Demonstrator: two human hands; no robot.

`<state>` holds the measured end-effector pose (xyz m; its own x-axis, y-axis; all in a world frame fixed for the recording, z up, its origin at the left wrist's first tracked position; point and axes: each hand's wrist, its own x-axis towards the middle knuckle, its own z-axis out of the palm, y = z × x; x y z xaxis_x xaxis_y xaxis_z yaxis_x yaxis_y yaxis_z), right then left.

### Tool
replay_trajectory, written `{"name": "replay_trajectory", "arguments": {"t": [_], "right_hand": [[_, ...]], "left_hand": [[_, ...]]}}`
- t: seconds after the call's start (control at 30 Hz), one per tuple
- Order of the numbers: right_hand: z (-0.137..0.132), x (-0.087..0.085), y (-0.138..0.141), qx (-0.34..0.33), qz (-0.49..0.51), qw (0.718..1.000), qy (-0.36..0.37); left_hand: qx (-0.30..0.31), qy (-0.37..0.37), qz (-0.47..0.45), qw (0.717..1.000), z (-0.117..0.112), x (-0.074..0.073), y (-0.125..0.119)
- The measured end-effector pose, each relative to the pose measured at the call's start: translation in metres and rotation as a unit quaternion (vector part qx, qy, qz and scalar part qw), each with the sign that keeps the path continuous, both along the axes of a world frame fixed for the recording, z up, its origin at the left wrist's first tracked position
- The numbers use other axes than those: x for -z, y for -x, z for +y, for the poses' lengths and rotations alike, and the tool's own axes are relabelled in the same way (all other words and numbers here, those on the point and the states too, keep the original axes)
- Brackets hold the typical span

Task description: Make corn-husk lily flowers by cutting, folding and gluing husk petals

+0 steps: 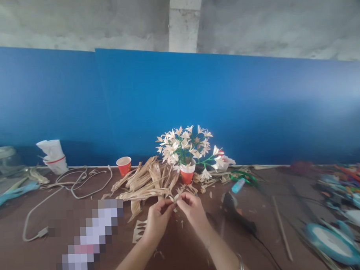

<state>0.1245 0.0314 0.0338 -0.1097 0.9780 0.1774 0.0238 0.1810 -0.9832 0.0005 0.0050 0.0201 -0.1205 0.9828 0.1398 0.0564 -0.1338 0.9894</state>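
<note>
Both my hands meet near the front of a pile of dried corn husks [146,183]. A small pale husk flower [175,198] is pinched between them. My left hand [158,219] grips it from the left with thumb and forefinger. From the other side my right hand [195,213] is closed on it too, its fingertips almost touching the left ones. Just behind stands a red and white paper cup [187,176] holding a bunch of cream husk flowers [183,144] on green stems. A husk sheet with cut-out holes [139,231] lies beside my left wrist.
Another red paper cup [124,166] stands behind the husks. White cable [78,191] loops at left, near a pixelated object. To the right are a black corded tool [237,215], a thin stick [282,228], a blue tape roll [329,240] and green wire [246,177]. A blue partition [131,101] stands behind.
</note>
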Motion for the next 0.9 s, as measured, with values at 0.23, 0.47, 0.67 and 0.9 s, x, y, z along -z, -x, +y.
{"name": "replay_trajectory", "arguments": {"t": [0.23,0.47,0.67,0.9], "right_hand": [[-0.0008,-0.0023,-0.0014,-0.012,-0.011,1.000,0.005],[0.0006,-0.0027,-0.0043,-0.014,-0.054,0.998,-0.018],[0.0013,-0.0040,-0.0085,-0.021,-0.099,0.994,-0.048],[0.0002,-0.0048,-0.0098,-0.028,-0.121,0.990,-0.067]], "left_hand": [[0.017,0.003,-0.006,1.000,-0.0012,-0.0034,0.0000],[0.018,0.002,-0.005,1.000,-0.0013,-0.0031,0.0002],[0.013,0.007,0.016,1.000,-0.0005,-0.0021,0.0006],[0.017,0.021,0.001,1.000,-0.0022,-0.0049,-0.0020]]}}
